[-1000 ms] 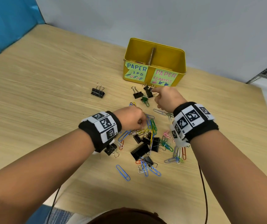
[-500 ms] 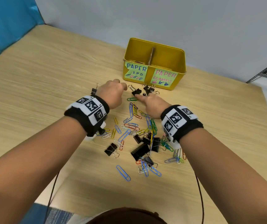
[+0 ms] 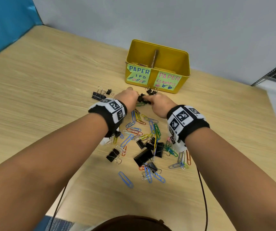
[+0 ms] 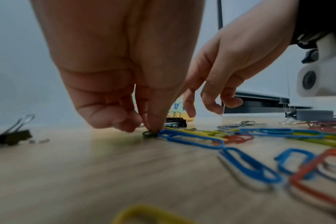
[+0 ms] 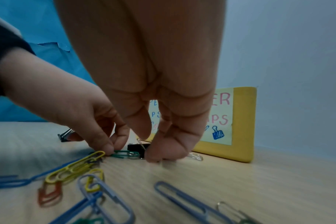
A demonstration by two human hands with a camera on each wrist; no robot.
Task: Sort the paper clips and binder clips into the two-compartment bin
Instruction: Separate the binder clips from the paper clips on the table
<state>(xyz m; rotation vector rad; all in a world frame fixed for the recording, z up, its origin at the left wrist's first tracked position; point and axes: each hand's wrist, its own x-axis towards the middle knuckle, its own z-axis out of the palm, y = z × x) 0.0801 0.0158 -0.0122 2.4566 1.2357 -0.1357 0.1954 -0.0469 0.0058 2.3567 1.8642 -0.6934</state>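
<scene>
A yellow two-compartment bin stands at the back; its left label reads paper clips, its right one paper clamps. Just in front of it my two hands meet low over the table. My left hand pinches one end of a green paper clip that lies flat on the wood. My right hand has thumb and fingers curled down around a small black binder clip resting on the table beside the green clip.
Coloured paper clips and black binder clips lie scattered between my wrists and toward me. Two binder clips sit left of my left hand, two more against the bin's front. The table edge runs near my body.
My left hand left the pile, went forward and then right onto the green paper clip. My right hand shifted left from the bin front and came down onto the black binder clip.
</scene>
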